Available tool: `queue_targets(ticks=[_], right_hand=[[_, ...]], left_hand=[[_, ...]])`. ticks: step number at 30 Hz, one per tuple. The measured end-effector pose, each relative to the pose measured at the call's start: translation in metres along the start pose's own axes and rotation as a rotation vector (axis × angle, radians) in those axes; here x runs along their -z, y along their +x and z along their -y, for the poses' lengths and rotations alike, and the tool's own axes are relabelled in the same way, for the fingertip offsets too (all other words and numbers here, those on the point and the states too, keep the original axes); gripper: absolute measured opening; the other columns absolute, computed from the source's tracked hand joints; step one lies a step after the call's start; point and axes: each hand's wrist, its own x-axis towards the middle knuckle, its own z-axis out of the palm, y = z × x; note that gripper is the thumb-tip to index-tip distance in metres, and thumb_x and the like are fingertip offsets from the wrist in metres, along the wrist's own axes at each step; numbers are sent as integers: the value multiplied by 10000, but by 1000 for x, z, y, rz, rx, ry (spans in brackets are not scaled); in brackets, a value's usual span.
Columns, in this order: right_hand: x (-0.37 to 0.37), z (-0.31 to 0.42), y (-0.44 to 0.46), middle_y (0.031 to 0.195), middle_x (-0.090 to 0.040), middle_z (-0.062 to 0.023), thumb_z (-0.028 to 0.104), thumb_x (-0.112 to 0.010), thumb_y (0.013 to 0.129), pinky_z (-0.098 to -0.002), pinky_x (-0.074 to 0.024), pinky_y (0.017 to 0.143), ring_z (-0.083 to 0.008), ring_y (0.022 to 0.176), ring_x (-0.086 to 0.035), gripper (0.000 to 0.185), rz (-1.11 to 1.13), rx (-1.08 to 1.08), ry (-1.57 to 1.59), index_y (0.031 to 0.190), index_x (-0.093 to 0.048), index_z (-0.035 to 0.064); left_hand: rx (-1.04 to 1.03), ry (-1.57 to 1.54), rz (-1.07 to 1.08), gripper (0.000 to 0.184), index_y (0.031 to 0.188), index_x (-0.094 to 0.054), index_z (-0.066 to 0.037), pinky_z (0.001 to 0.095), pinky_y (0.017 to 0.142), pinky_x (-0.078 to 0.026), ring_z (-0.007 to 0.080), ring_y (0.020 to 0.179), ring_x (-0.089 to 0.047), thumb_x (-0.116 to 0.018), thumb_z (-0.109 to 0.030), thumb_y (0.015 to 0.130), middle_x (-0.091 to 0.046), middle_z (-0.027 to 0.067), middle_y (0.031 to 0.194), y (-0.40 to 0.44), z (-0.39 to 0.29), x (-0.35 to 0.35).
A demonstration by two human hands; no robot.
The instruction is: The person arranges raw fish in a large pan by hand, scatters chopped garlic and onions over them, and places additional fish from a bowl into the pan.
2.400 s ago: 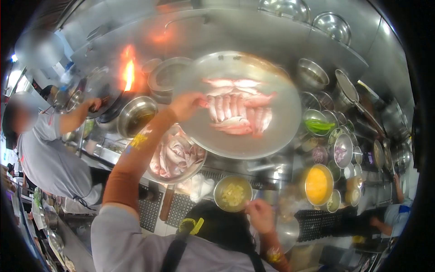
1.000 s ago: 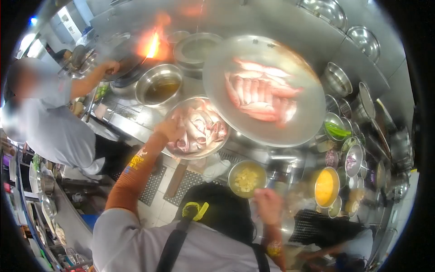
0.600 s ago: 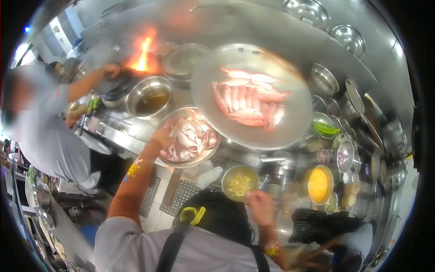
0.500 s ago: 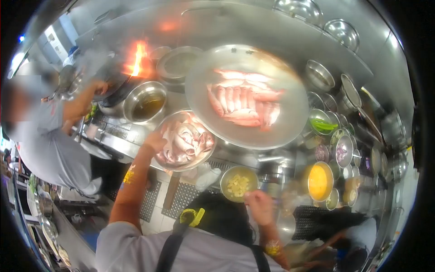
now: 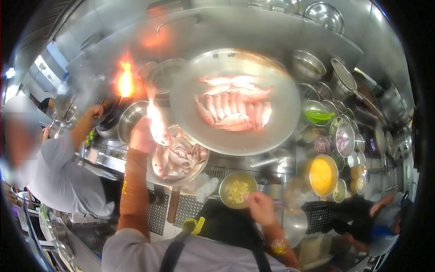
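Note:
My left hand (image 5: 141,133) grips a whole pinkish fish (image 5: 156,122), raised above a steel bowl (image 5: 152,176) of more whole fish (image 5: 181,154). The wide pan (image 5: 272,136) to the right of it holds several fish (image 5: 231,104), laid in rows and close together. Lower down, my right hand (image 5: 260,208) is closed at the near right rim of a small metal bowl (image 5: 222,192) with pale yellow chunks (image 5: 238,191). Whether its curled fingers hold anything is hidden.
On the left, a co-worker (image 5: 68,177) handles a wok (image 5: 113,118) near a tall flame (image 5: 125,81). Bowls stand along the right, with green chillies (image 5: 318,117) and orange liquid (image 5: 322,176). A cleaver-like wooden handle (image 5: 173,206) juts out below the fish bowl. Another person (image 5: 389,226) is at lower right.
My left hand, earlier in the fish bowl, has come up with a fish in it. My right hand stays by the small bowl. The view has shifted slightly.

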Motion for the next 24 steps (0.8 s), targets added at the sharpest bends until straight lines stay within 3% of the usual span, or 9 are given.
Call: queue_targets(ticks=[2,4,8,11,14,18,19,22,24], right_hand=[[3,-1,2,639,-615,-26,191,-679,920,-247,-432,547,-59,594,-527,255,-20,10,21,765,-632,-7],[5,-8,0,651,-620,-24,187,-681,922,-243,-433,553,-56,602,-526,249,-44,7,52,772,-632,-6],[12,-12,-1,656,-629,-22,197,-689,921,-235,-441,559,-56,602,-542,251,-59,-31,49,774,-637,0],[18,-8,-4,660,-638,-21,203,-690,920,-231,-448,564,-56,605,-556,253,-69,-111,55,768,-639,8],[21,-15,-4,658,-642,-20,204,-689,918,-230,-451,565,-56,606,-563,252,-68,-185,80,761,-638,14],[25,-21,-1,645,-641,-20,206,-688,914,-230,-450,563,-55,600,-559,255,-92,-181,96,752,-635,16],[27,-21,0,642,-641,-20,205,-688,913,-230,-450,563,-55,598,-558,255,-96,-173,81,750,-635,16],[31,-28,4,638,-640,-19,211,-692,913,-231,-446,561,-56,595,-555,267,-110,-150,39,742,-631,15],[34,-22,6,638,-640,-20,219,-695,913,-232,-444,558,-56,598,-555,279,-114,-158,56,738,-628,13]], left_hand=[[49,-17,81,302,1146,-562,-17,367,671,-542,239,841,-656,-516,-228,936,-659,110,966,28,11,-2],[242,-330,41,308,1142,-558,-4,357,663,-542,240,825,-652,-519,-231,938,-653,119,962,30,-5,-59],[342,-204,90,278,1135,-572,13,363,746,-536,244,850,-651,-514,-174,937,-648,109,955,73,6,-89],[377,68,514,282,1158,-560,27,380,751,-552,260,861,-659,-537,-106,910,-642,119,966,138,30,-61],[265,-32,390,316,1190,-548,27,391,745,-560,255,861,-661,-559,-47,883,-637,122,968,158,44,-88],[242,168,240,376,1250,-481,18,356,670,-571,252,819,-654,-539,-31,881,-626,155,968,191,52,-110],[231,223,158,433,1253,-538,-18,366,728,-567,267,840,-663,-596,-38,824,-646,157,992,194,57,-121],[-74,1146,47,433,1206,-610,-26,370,800,-550,275,890,-674,-627,-66,775,-678,150,1005,237,85,-117],[-168,1283,7,413,1162,-655,-49,371,857,-526,271,963,-677,-629,-95,753,-700,156,1035,248,97,-120]])
